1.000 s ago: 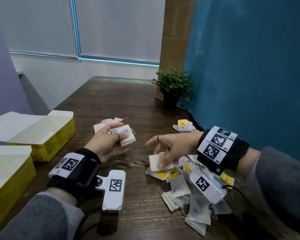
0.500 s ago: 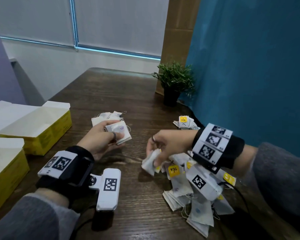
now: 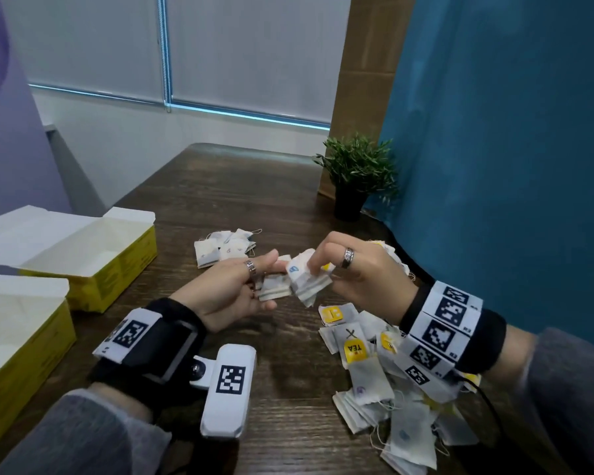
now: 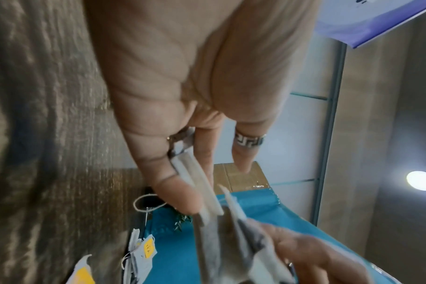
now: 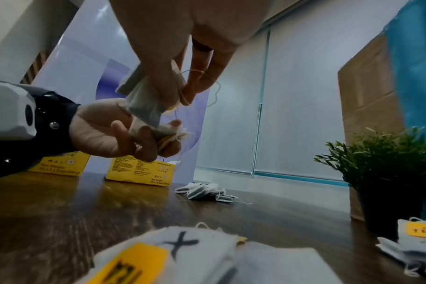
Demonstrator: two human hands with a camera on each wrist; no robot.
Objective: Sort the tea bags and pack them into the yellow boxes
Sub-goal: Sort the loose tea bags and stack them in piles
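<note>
Currently both hands meet above the tabletop (image 3: 288, 207), mid-scene. Left hand (image 3: 232, 294): fingers curled, pinching a small flat stack of tea bags (image 3: 272, 290), thumb on top. Right hand (image 3: 354, 275): fingers clenched on a separate bundle of tea bags (image 3: 307, 281), one marked in blue, held from above.

Key relation: the bundle sits immediately right of the stack, edges touching or nearly so; contact cannot be confirmed. The stack's long axis runs roughly left to right, its open end toward the right hand, so the bundle would slide in along that axis. My reading: a hand-over or merge into the left-hand stack.

Unsorted heap of tea bags (image 3: 374, 365) lies under and behind the right wrist, some with yellow TEA tags. One sorted pile (image 3: 225, 248) rests farther back at centre. Two open yellow boxes (image 3: 124, 265) stand well to the left, nearer the left hand; both look unfilled. Packing not yet started.
</note>
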